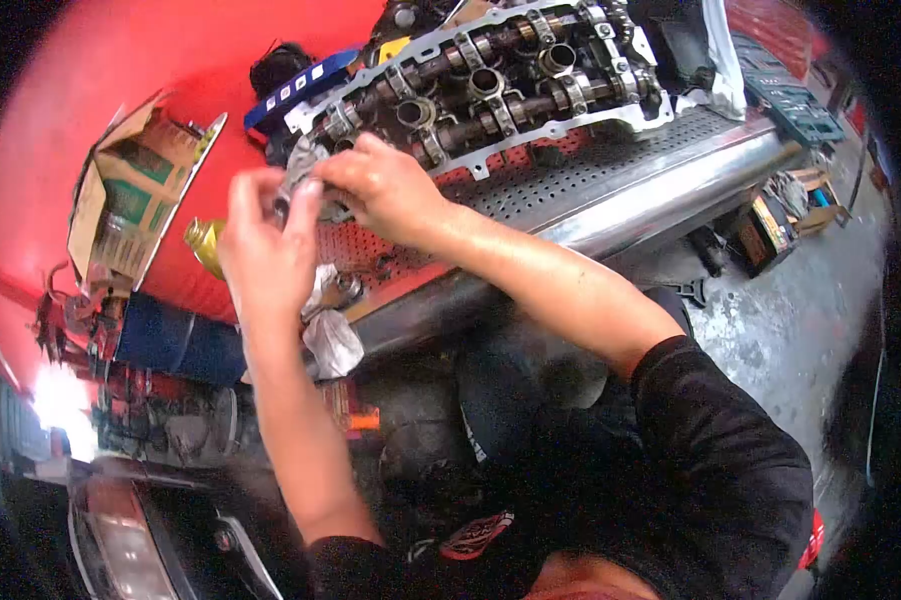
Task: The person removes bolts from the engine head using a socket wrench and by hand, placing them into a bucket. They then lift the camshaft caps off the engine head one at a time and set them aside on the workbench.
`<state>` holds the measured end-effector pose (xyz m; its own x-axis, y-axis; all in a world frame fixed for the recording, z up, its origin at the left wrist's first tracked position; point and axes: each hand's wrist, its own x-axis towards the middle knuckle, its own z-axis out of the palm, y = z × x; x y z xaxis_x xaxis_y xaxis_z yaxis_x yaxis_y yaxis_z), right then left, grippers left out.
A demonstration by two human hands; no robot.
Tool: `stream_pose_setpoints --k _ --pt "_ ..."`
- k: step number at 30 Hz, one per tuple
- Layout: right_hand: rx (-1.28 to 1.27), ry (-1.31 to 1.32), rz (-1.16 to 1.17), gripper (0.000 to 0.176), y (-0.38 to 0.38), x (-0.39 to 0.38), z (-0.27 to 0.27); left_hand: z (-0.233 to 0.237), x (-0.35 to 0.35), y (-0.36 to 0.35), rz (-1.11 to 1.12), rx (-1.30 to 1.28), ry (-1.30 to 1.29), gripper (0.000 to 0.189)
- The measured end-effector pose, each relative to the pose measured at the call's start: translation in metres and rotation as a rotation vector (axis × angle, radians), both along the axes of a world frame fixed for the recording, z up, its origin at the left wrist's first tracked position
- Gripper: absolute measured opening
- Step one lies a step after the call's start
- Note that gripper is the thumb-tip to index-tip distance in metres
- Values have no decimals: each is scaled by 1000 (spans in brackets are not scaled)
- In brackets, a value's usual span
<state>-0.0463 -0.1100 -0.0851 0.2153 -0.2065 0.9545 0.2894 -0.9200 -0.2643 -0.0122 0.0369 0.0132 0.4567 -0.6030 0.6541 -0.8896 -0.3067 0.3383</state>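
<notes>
Both hands meet over the left end of the perforated metal bench. My left hand [270,240] is closed, its fingers pinching around a small part too hidden to name. From the right, my right hand [385,190] reaches in, its fingers pressed on a crumpled grey rag [302,165]. Just behind them lies an engine cylinder head [485,85] with camshafts and round tubes. A yellow-green bottle [205,245] is beside my left hand. Below the hands, a whitish crumpled cloth [332,342] hangs at the bench edge, near a small metal part [348,287].
An open cardboard box [135,195] stands at the left. The bench's rounded metal edge [610,215] runs diagonally. A green tool tray [795,100] sits at the far right, with a box of items [770,225] below. A blue case [300,92] lies behind the cylinder head.
</notes>
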Motion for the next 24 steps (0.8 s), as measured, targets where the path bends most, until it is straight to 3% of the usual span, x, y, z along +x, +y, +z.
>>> stream_pose_setpoints --k 1,8,9,11,12,15,17,18,21,22,23,24 --pt "7 30 10 35 2 -3 2 0 -3 3 98 -3 81 24" --pt "-139 -151 -150 48 22 2 4 -10 2 9 -228 38 -530 21" --pt "-103 -164 -115 35 26 2 4 -11 4 9 -284 19 -507 25" --pt "-64 -27 -7 44 17 6 -1 -11 -2 12 -301 -21 -405 30" --pt "-54 -23 -32 38 14 5 2 -15 -5 11 -199 -147 -321 28" --pt "-20 -51 -64 25 16 0 8 -9 -15 13 142 43 30 27" --pt "-44 -34 -77 23 17 1 10 -14 -5 11 92 16 -58 26" --pt "-15 66 -81 32 18 0 9 -16 0 12 72 6 -103 26" --pt "-66 -158 -19 41 23 10 5 -12 6 14 -172 25 -637 24" --pt "-90 -92 30 48 19 12 0 -12 4 16 -196 38 -606 25" --pt "-77 100 166 41 16 0 6 -15 3 16 -200 -11 -505 26" --pt "-63 115 194 37 13 1 6 -18 2 17 -205 -51 -406 27"
